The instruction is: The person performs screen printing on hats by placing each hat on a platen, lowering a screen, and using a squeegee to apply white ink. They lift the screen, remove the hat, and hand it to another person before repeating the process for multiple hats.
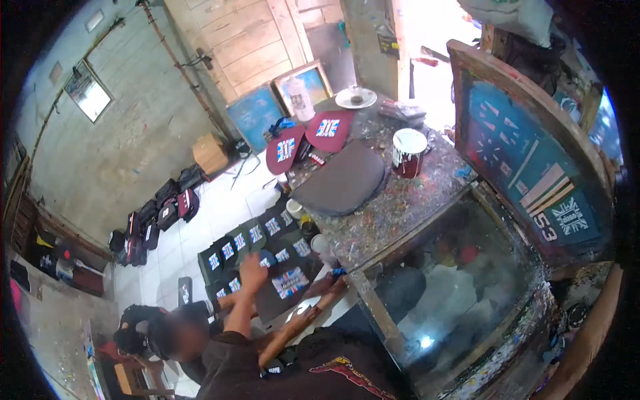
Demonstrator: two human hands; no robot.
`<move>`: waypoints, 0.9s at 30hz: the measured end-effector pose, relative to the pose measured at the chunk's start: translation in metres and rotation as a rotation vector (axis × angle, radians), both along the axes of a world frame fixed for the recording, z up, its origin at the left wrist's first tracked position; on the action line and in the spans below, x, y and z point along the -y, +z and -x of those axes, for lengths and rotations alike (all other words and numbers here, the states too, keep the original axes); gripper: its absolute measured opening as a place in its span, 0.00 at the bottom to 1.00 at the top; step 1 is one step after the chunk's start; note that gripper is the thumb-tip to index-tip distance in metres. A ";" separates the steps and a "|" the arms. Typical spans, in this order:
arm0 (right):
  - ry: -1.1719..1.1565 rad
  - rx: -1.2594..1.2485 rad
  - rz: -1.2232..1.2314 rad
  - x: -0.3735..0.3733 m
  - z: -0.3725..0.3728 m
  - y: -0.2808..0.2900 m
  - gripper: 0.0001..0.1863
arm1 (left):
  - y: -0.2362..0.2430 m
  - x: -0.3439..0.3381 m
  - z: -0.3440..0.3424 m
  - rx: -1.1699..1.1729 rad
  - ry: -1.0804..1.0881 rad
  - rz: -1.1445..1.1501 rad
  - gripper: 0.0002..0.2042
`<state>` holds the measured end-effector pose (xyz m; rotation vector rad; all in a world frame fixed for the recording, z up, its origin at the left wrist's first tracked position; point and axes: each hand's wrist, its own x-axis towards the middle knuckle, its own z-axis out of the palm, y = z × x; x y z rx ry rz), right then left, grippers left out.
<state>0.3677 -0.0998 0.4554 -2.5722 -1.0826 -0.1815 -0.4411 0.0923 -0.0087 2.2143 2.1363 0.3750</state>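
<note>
A bare arm [581, 343], most likely mine, runs up the lower right rim. Its hand is cut off by the picture's dark edge, close to the raised screen-printing frame [533, 160]. My left hand does not show. In front of me a co-worker in a dark brown shirt [300, 367] leans left. One of that person's hands [252, 272] hovers over printed dark panels [255, 235], while the other hand [333, 287] is beside a larger printed panel [288, 283]. Whether it grips that panel cannot be made out. A second person [133, 333] is partly visible at lower left.
A glass-topped printing table [460, 287] stands right of centre. The paint-stained tabletop [413, 207] behind it carries a paint bucket [409, 153], a plain brown panel [343, 179], maroon printed panels [331, 130] and a white plate [356, 98]. Bags [163, 207] lie along the left wall.
</note>
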 end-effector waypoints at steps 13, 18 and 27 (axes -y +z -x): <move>0.006 0.080 -0.070 0.009 -0.004 -0.018 0.43 | 0.054 -0.212 -0.311 0.314 -0.600 0.241 0.26; 0.090 0.106 -0.090 0.011 -0.001 -0.020 0.42 | 0.077 -0.223 -0.296 0.251 -0.833 -0.066 0.13; 0.167 0.129 0.069 0.008 -0.023 -0.016 0.39 | 0.262 0.004 -0.400 0.661 -1.165 0.322 0.16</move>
